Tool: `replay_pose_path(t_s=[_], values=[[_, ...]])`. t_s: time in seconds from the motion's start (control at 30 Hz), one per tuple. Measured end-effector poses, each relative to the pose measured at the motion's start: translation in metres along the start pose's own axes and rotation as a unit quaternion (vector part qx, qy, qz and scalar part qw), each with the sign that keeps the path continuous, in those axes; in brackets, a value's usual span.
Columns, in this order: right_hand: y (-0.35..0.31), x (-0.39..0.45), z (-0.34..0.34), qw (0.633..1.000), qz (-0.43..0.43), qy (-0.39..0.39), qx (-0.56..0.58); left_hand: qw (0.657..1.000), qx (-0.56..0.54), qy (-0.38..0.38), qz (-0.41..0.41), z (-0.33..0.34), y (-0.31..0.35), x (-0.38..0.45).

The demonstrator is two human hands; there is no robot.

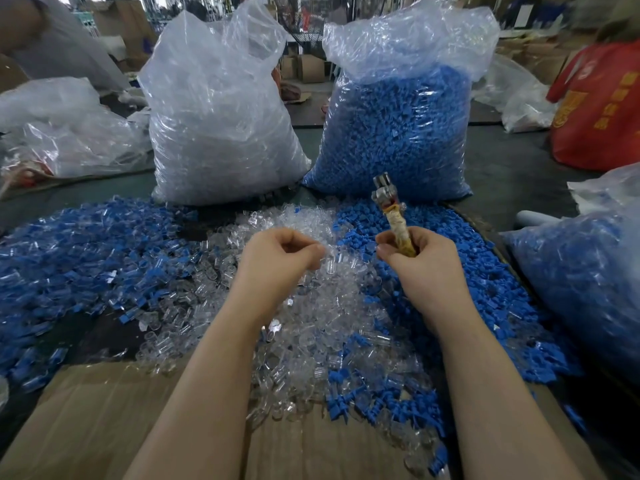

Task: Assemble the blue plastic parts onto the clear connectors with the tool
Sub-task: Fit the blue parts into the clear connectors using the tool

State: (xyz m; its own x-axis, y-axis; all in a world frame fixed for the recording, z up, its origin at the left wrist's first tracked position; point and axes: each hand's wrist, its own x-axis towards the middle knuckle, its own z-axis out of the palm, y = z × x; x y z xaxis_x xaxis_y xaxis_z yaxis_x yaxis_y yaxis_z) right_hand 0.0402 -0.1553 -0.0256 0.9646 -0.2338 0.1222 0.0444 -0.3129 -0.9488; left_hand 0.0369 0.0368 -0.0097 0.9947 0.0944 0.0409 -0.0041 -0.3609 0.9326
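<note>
The right hand (pixel 420 263) grips an upright tool (pixel 393 213), its handle wrapped in yellowish tape below a shiny metal head. The left hand (pixel 277 258) curls, fingertips together above glossy clear connectors (pixel 301 327); whether it pinches one I cannot tell. Matte blue parts (pixel 460 271) heap rightward on brown cardboard (pixel 97 417).

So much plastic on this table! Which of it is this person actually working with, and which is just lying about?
In use:
- tool, gripped in the right hand
- loose clear connectors, under the left hand
- loose blue parts
- bag of clear connectors
- bag of blue parts

Just lying about:
- crumpled bags at left
- red bag
- cardboard sheet
</note>
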Motion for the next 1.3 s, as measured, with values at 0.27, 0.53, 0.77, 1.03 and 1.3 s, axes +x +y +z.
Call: replay_pose_path(t_s=[0.27,0.53,0.77,1.03,1.3], values=[[-0.002,-0.002,0.003,0.999,-0.017,-0.024,0.023,0.997,-0.066,-0.004,-0.031,0.004,0.000,0.002],[0.002,-0.003,0.000,0.918,-0.012,0.066,-0.390,0.994,-0.100,0.004,-0.053,0.007,-0.001,0.004],[0.009,-0.005,-0.011,0.860,0.085,0.075,-0.498,0.977,-0.196,-0.017,-0.076,0.005,0.005,0.001],[0.009,-0.004,-0.005,0.862,0.057,0.028,-0.503,0.958,-0.272,-0.054,-0.077,0.003,0.009,-0.001],[0.010,-0.005,-0.004,0.877,0.020,0.026,-0.480,0.934,-0.339,-0.076,-0.079,0.000,0.011,-0.003]])
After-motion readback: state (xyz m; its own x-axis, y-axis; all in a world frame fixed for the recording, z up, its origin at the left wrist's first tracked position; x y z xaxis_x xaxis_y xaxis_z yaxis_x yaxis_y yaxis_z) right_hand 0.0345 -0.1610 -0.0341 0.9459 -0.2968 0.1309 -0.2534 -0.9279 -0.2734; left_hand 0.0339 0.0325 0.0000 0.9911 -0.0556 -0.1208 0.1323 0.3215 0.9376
